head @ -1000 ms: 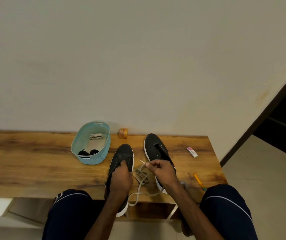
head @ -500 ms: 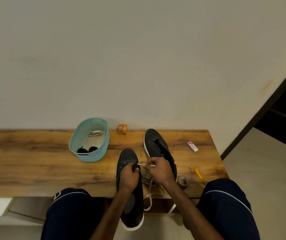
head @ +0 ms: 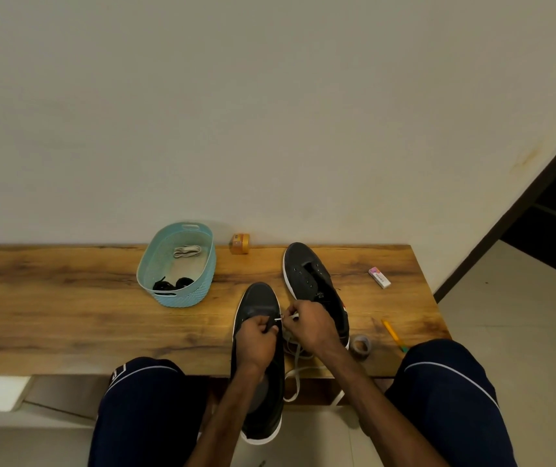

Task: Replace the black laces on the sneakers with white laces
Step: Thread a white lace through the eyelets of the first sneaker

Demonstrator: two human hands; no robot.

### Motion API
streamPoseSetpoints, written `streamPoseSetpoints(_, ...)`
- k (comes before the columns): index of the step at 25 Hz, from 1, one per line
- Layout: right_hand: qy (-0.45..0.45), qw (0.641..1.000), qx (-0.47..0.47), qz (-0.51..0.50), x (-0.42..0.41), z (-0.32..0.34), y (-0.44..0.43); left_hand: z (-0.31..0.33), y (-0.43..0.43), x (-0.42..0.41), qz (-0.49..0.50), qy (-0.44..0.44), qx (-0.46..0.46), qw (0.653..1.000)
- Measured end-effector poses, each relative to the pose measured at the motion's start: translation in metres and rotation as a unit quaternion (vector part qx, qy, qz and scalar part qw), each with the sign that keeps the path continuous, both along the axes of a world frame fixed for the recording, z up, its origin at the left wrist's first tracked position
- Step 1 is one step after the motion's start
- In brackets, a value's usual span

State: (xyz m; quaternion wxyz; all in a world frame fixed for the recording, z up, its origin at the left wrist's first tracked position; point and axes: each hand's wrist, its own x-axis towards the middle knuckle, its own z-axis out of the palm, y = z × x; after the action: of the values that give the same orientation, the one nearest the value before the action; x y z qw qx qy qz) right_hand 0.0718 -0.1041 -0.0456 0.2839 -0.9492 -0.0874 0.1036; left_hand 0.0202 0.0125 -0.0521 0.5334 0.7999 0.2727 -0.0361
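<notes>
While left hand [head: 256, 338] grips sneaker [head: 258, 297], right [head: 310, 326] pinches lace [head: 279, 319].

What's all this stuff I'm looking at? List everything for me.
table: one, brown wood, against wall
basket: one, teal, table left
black laces: two clumps, black, basket's near end
white lace bundle: one, white, basket's far end
small tub: one, orange, by wall
far sneaker: one, dark, white-soled, on table
near sneaker: one, dark, white-soled, overhanging table's front edge
loose white lace: one, white, between sneakers
eraser: one, white-pink, table right
pencil: one, yellow, table's right end
tape roll: one, grey, beside pencil
left hand: one, gripping near sneaker
right hand: one, pinching loose white lace
</notes>
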Motion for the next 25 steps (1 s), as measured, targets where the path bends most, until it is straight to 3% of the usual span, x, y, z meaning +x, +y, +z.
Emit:
streamPoseSetpoints(19, -0.011, 0.999, -0.033, 0.037, -0.003, -0.004, 0.001, 0.003, 0.002, 0.001, -0.002, -0.016, -0.036, 0.999)
streamPoseSetpoints(22, -0.011, 0.999, -0.016, 0.038, -0.005, -0.008, -0.002, 0.004, 0.003, 0.005, -0.021, -0.012, 0.008, 1.000)
streamPoseSetpoints(25, -0.005, 0.999, 0.017, 0.028, -0.006, -0.006, -0.003, 0.009, 0.001, 0.007, -0.095, -0.024, 0.136, 0.986)
